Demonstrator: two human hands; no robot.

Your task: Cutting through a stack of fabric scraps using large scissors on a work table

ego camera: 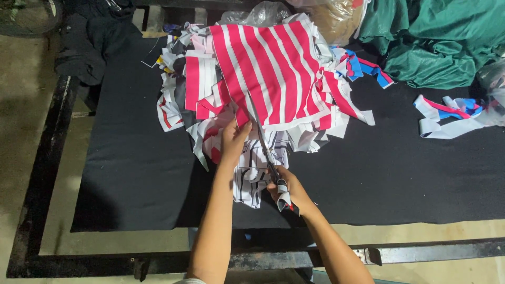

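Observation:
A pink and white striped fabric piece [273, 68] lies on top of a heap of cut cloth scraps [181, 100] on a black table cover [131, 158]. My left hand [234, 139] pinches the near corner of the striped piece. My right hand [286, 189] grips a pair of scissors [265, 150] whose handles are wrapped in cloth. The blades point away from me and reach the striped piece's near edge, just right of my left hand's fingers.
Green fabric [436, 42] is piled at the back right, beside a clear plastic bag [336, 18]. Loose white, red and blue strips [447, 113] lie on the right. Dark clothing [89, 37] hangs at the back left. A metal table frame [42, 173] edges the left and front.

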